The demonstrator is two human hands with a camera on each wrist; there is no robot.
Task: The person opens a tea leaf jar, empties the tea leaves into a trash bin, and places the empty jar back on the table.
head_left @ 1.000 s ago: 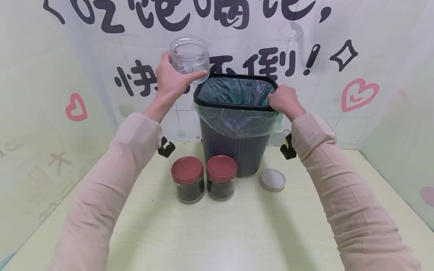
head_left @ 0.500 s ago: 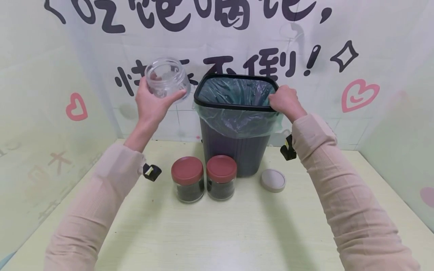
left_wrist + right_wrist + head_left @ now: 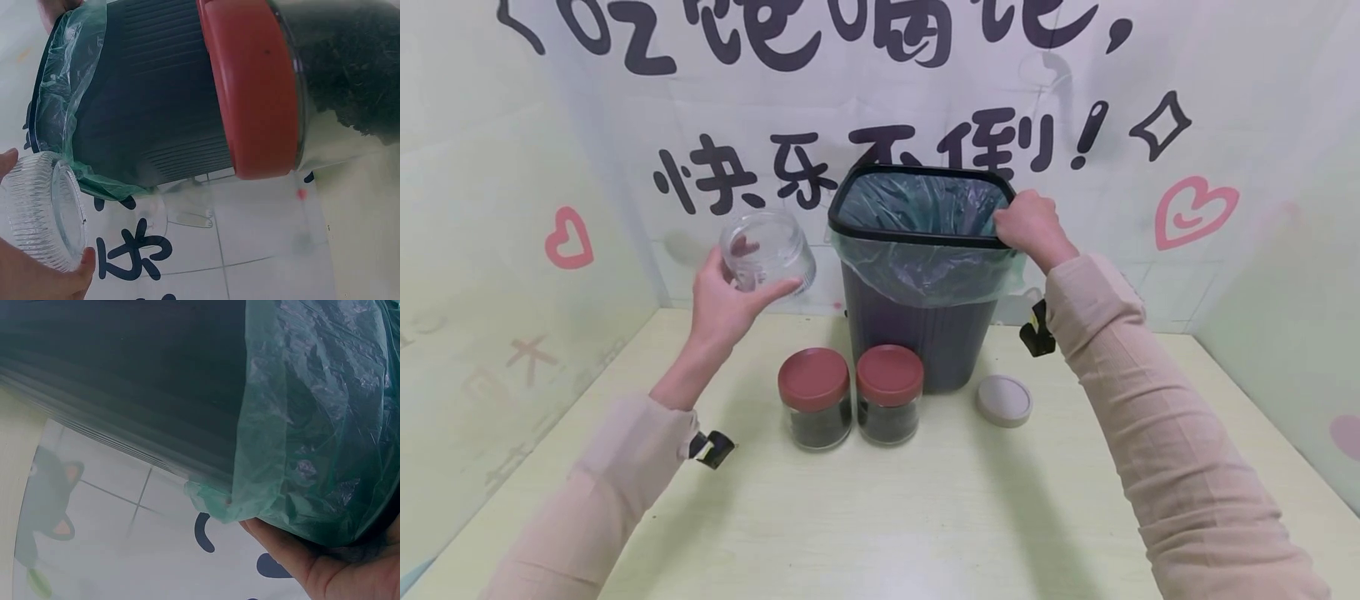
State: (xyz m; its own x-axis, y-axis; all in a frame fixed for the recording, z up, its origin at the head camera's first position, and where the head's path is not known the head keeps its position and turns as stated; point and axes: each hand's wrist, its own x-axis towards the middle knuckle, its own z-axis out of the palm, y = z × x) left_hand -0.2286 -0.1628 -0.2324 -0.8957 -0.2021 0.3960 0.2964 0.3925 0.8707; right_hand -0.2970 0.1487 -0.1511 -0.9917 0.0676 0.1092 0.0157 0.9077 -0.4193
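- two red-lidded jars (image 3: 814,392) are standing side by side on the bench (image 3: 880,517), the one on the right blocking part of the foot of the bin (image 3: 917,329) behind it
- dark, crumbly-looking contents (image 3: 356,75) are showing through their clear walls, beneath smooth, flat-topped lids
- a pale round lid (image 3: 1004,400) is lying flat just beside the bin's base, to the right
- the bin is narrowing towards its foot, its dark sides showing fine ribs, its black rim (image 3: 925,239) curving at the corners
- a thin green liner (image 3: 925,271) is covering the bin's inside and drooping over the rim in shiny wrinkles
- the left hand (image 3: 718,304) is holding a clear, ribbed jar (image 3: 775,254) in mid-air, above the bench and near the bin's left side, thumb and fingers spreading around its wall
- the right hand (image 3: 1032,223) is gripping the right end of the rim, some fingers being hidden
- behind, a white sheet (image 3: 1112,283) is carrying thick black characters and a pink heart (image 3: 1195,211), the bin covering part of the lettering
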